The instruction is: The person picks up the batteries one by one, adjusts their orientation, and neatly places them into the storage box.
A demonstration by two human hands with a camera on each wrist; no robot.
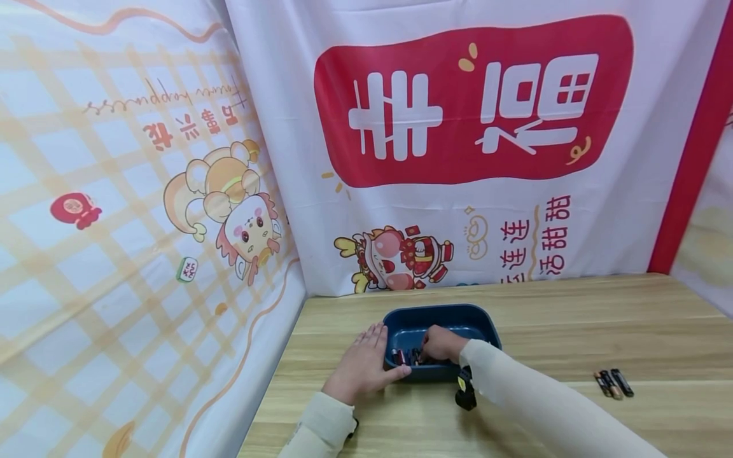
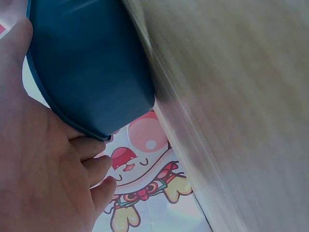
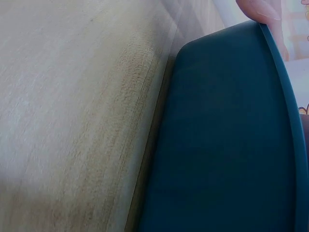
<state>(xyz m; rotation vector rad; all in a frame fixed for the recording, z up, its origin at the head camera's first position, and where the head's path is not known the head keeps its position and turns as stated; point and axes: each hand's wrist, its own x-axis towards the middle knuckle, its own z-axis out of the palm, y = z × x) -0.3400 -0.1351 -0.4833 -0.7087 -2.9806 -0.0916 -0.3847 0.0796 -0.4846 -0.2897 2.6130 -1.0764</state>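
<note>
A dark blue rectangular plastic box [image 1: 441, 313] stands on the wooden table. My left hand [image 1: 363, 364] rests along its left rim, fingers extended, with the thumb at the near left corner. In the left wrist view, the thumb and fingers span the box rim [image 2: 46, 94]. My right hand [image 1: 443, 344] reaches inside over the near wall, with its fingertips bent down at a small dark battery [image 1: 416, 356]. Whether the fingers pinch it I cannot tell. Beside it in the box lie small reddish and dark cylinders [image 1: 399, 357]. The right wrist view shows mostly the outer box wall [image 3: 227, 130].
Several black and copper batteries [image 1: 612, 384] lie side by side on the table [image 1: 550, 331] to the right of the box. A printed white cloth [image 1: 298, 159] hangs behind the table, and another patterned cloth [image 1: 132, 254] runs along the left. A black wrist device [image 1: 466, 389] hangs under the right sleeve.
</note>
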